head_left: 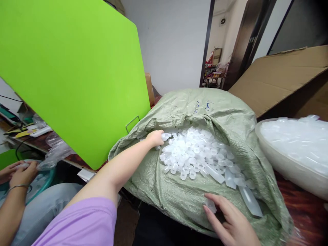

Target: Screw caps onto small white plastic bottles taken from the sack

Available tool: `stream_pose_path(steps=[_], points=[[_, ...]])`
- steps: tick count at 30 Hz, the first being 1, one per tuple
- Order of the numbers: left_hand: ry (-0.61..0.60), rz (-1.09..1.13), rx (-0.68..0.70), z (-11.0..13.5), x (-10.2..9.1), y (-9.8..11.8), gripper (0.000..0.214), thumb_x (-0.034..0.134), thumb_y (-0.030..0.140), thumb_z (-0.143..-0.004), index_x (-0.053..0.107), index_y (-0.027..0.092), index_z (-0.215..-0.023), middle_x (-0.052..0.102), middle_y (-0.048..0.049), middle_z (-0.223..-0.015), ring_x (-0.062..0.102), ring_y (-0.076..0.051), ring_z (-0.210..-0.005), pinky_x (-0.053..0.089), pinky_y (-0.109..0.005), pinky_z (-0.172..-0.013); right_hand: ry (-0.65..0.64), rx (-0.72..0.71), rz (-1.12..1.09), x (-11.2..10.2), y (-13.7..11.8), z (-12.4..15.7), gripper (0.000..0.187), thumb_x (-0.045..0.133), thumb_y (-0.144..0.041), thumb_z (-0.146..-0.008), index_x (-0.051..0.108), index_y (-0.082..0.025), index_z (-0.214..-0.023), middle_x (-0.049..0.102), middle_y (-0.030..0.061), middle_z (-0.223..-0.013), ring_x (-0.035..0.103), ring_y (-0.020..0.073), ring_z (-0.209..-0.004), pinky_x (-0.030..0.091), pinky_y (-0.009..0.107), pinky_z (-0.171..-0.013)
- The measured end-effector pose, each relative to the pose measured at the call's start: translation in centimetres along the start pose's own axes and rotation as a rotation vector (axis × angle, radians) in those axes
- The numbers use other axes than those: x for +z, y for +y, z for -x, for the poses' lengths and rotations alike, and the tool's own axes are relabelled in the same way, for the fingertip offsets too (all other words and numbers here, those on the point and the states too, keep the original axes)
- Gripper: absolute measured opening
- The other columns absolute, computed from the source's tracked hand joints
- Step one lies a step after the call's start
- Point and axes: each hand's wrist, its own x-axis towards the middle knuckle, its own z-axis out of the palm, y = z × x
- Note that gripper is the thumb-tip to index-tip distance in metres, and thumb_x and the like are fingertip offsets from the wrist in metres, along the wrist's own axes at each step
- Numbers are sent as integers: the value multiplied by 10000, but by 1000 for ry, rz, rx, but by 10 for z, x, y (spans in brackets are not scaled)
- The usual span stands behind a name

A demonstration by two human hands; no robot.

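A green woven sack (153,184) lies open in front of me, with a heap of small translucent white plastic caps (189,150) in its mouth. Among them are longer flat tapered pieces of the same plastic (250,201). My left hand (154,138) reaches to the heap's left edge, its fingers closed around a translucent plastic piece (166,136). Nearer to me, low over the sack's front, my right hand (228,218) pinches another translucent plastic piece (211,205) between thumb and fingers. Exactly what kind of part either piece is, I cannot tell.
A large bright green board (84,75) stands tilted at the left. To the right are a bowl heaped with translucent pieces (289,167) and a cardboard box (284,78). At the far left, another person's hands (23,174) work over a teal basin (50,181).
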Motion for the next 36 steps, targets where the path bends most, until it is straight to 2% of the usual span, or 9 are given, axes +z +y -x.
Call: stream_pose_path(steps=[6, 8, 10, 13, 15, 18, 29, 33, 36], points=[[112, 227, 77, 66, -29, 0, 435, 610, 276, -689, 529, 209, -1111, 648, -14, -988, 618, -164, -861, 477, -233, -740, -17, 162, -74, 2, 9, 2, 393, 480, -324, -885, 450, -242, -1269, 648, 57, -979, 647, 161, -871, 532, 235, -730], [86, 641, 147, 106, -29, 12, 466, 691, 251, -600, 554, 163, -1037, 642, -30, -940, 616, -178, -821, 483, -248, -703, 1, 275, -179, 1, 4, 0, 426, 512, -343, -868, 434, -221, -1269, 639, 36, -847, 638, 148, -723, 530, 226, -638], [-116, 979, 126, 148, -21, 27, 489, 746, 233, -530, 560, 142, -973, 639, -29, -833, 614, -175, -724, 480, -247, -606, 62, 349, -320, -3, -6, -3, 389, 566, -348, -838, 468, -218, -1191, 617, 15, -786, 609, 133, -657, 517, 213, -595], [-613, 1500, 111, 202, 3, 51, 474, 775, 265, -498, 568, 130, -902, 624, -26, -690, 610, -170, -610, 496, -269, -560, 88, 316, -487, -15, -27, -13, 244, 598, -319, -826, 550, -245, -1054, 616, 13, -851, 602, 124, -729, 508, 208, -659], [-869, 1739, 47, 226, 22, 64, 444, 766, 270, -499, 590, 111, -875, 621, -36, -658, 605, -161, -558, 512, -278, -540, 18, 253, -538, -25, -38, -20, 218, 579, -295, -845, 579, -262, -1060, 616, 13, -892, 598, 123, -780, 500, 216, -703], [-1075, 1917, -51, 244, 44, 76, 432, 751, 236, -490, 611, 102, -877, 629, -46, -651, 599, -154, -522, 500, -247, -473, -180, 126, -513, -39, -46, -28, 233, 552, -258, -868, 592, -265, -1097, 633, 22, -972, 597, 132, -890, 484, 234, -782], [-1282, 1472, 45, 238, 47, 74, 339, 762, 145, -462, 611, 133, -766, 570, 28, -643, 499, -77, -556, 416, -177, -507, -574, -183, -323, -66, -50, -14, 199, 456, -160, -909, 611, -213, -1022, 666, 45, -1039, 620, 115, -934, 482, 208, -776], [-1275, 1339, 86, 235, 50, 74, 348, 751, 156, -469, 586, 153, -775, 554, 46, -667, 488, -79, -595, 404, -187, -544, -606, -121, -367, -61, -47, -8, 173, 475, -203, -902, 620, -195, -996, 668, 51, -999, 624, 111, -891, 473, 199, -752], [-1170, 1129, 115, 236, 48, 74, 376, 714, 150, -485, 571, 169, -832, 565, 49, -685, 494, -92, -586, 397, -205, -529, -600, 45, -247, -51, -48, -1, 225, 548, -380, -852, 643, -178, -881, 663, 27, -756, 605, 121, -664, 437, 206, -571]])
